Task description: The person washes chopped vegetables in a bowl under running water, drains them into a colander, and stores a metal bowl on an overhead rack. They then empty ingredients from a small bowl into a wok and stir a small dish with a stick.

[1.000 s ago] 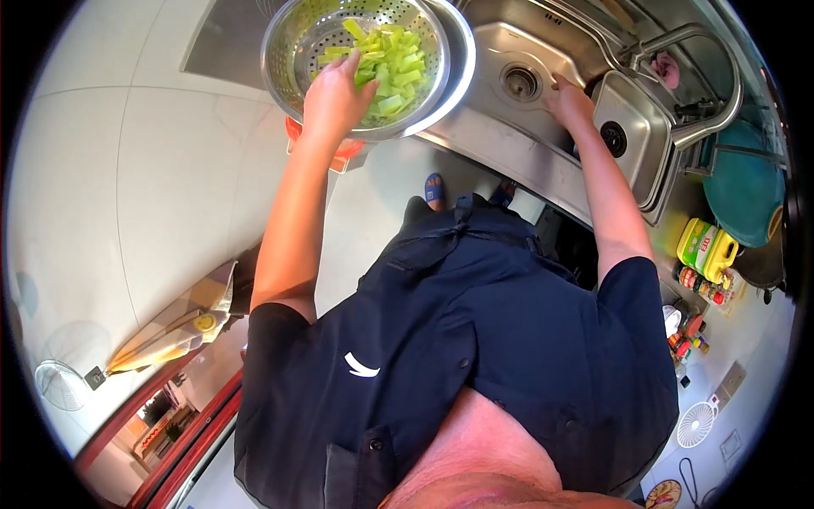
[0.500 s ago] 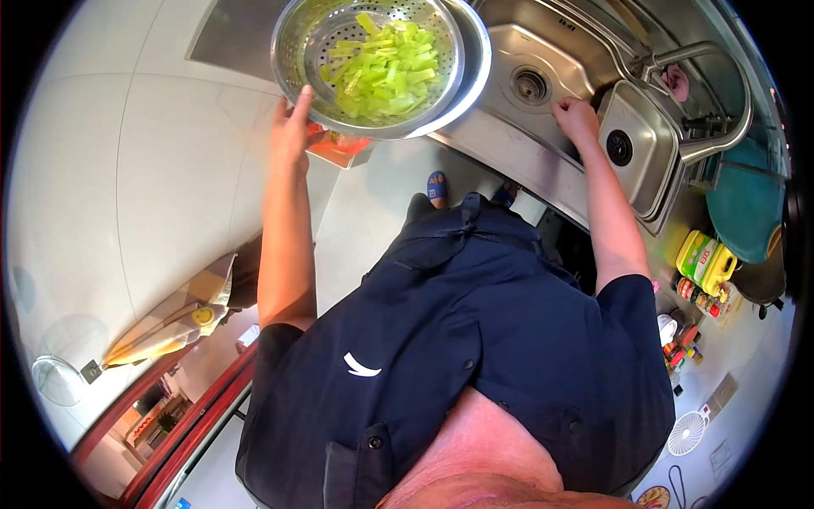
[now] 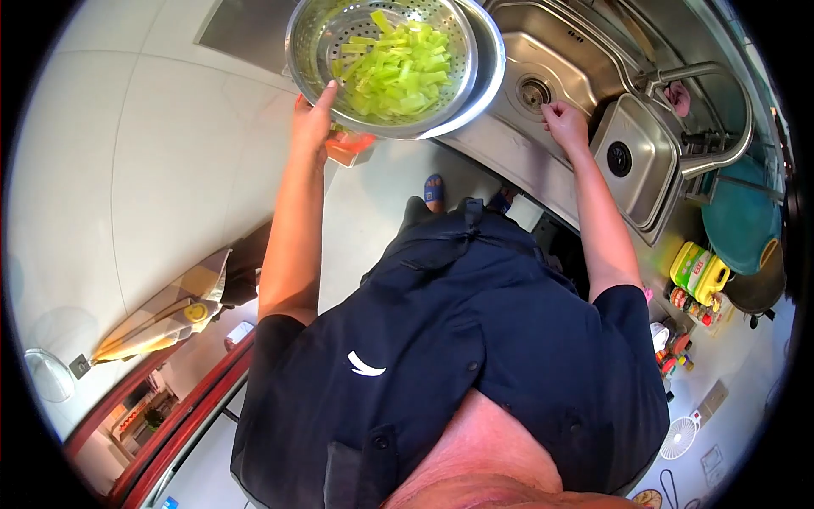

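Cut green vegetables (image 3: 403, 72) lie heaped in a metal colander (image 3: 320, 38) beside a kitchen sink (image 3: 551, 59).

One person's left hand (image 3: 312, 125) grips the colander's near rim, thumb on top; a second metal bowl (image 3: 492, 51) shows along the colander's right side. The right hand (image 3: 566, 125), loosely clenched, hangs over the sink near the drain (image 3: 533, 90); whether anything is inside it cannot be told.

The person's bare left arm (image 3: 290, 229) extends almost straight toward the far side, slanting slightly right; the bare left hand (image 3: 311, 129) grips with its thumb on top, fingers partly hidden. The bare right arm (image 3: 604, 222) reaches far, angled left, ending in a bare right hand (image 3: 566, 127) with fingers curled inward.
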Available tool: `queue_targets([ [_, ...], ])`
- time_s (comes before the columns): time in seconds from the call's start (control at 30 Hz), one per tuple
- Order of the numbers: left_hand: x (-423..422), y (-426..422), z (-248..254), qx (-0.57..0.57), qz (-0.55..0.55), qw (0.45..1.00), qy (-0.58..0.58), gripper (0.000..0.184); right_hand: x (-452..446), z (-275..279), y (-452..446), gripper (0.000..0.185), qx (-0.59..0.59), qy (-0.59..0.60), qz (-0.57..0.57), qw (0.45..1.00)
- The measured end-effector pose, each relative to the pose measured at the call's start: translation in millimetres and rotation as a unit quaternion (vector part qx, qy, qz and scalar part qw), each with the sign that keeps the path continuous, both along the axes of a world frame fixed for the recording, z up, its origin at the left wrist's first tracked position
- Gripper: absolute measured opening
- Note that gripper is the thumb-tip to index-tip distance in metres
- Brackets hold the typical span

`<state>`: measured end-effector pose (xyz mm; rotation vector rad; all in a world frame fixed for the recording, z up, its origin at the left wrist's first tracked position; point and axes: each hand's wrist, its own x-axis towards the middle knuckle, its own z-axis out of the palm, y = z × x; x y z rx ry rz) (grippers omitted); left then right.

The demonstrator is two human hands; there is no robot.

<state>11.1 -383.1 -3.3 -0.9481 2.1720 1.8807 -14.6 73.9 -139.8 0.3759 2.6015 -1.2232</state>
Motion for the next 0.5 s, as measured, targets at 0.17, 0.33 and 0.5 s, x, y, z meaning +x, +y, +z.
queue_targets([
  [0.17, 2.0, 0.9, -1.0, -0.028, 0.005, 1.000, 0.001, 0.064, 9.3, 5.7, -2.5, 0.025, -0.118, 0.031, -0.051, 0.991],
  [0.33, 6.2, -1.1, 2.5, 0.015, 0.006, 1.000, 0.007, 0.064, 9.7, 13.7, 3.9, 0.028, -0.197, 0.001, -0.087, 0.977],
  [0.5, 10.9, -0.1, 4.1, 0.030, 0.013, 0.999, 0.018, 0.064, 9.0, 21.5, -1.2, 0.040, -0.113, -0.063, -0.096, 0.987],
])
